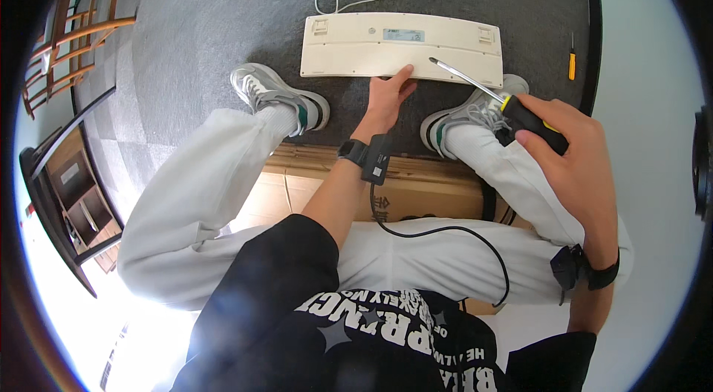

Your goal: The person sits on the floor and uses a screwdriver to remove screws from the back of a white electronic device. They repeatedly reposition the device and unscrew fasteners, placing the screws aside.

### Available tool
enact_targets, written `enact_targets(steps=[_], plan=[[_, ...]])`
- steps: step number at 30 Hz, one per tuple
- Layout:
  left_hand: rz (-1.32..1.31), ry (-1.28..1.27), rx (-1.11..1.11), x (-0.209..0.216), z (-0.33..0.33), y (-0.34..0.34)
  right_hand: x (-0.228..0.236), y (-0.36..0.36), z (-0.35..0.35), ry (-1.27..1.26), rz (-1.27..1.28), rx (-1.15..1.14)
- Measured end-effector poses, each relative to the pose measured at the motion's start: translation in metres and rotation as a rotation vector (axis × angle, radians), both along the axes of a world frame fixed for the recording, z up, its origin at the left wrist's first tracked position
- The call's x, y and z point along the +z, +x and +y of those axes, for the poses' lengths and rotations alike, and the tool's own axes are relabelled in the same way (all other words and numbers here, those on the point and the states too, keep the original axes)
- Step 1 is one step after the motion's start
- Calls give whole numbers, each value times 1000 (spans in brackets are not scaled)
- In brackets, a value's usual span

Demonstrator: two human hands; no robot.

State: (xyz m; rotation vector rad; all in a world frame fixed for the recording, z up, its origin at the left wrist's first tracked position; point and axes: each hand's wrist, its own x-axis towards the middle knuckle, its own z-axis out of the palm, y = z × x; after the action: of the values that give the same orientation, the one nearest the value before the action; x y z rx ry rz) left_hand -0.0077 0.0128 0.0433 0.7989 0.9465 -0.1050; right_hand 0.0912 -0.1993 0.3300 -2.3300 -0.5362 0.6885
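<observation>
A cream keyboard (pixel 349 47) lies with its underside up on the dark floor, showing a silver label, small screw holes and two flip-out feet. My left hand (pixel 386 101) grips its near edge, the thumb on top and the other fingers at or under the edge. In my right hand (pixel 568 143) is a screwdriver (pixel 481 87) with a black and yellow handle, held by that handle. Its shaft slants to the upper left, and the tip appears over the right half of the keyboard; whether it touches cannot be told.
On the carpet (pixel 208 13) at the right lies a smaller yellow-handled screwdriver (pixel 572 65). A white cable (pixel 349 2) loops beyond the keyboard. My shoes (pixel 282 95) flank its near side. Below me is a cardboard box (pixel 416 195). Wooden chairs (pixel 89 32) stand at the far left.
</observation>
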Motion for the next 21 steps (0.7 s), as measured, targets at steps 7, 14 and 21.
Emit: enact_targets(steps=[7, 14, 21], plan=[[-30, 25, 24, 4, -3, 5, 4, 5, -12, 40, 1, -26], [-78, 7, 48, -2, -1, 6, 8, 5, -24, 26, -32, -18], [-41, 73, -31, -13, 5, 11, 7, 6, -28, 0, -50, -11]])
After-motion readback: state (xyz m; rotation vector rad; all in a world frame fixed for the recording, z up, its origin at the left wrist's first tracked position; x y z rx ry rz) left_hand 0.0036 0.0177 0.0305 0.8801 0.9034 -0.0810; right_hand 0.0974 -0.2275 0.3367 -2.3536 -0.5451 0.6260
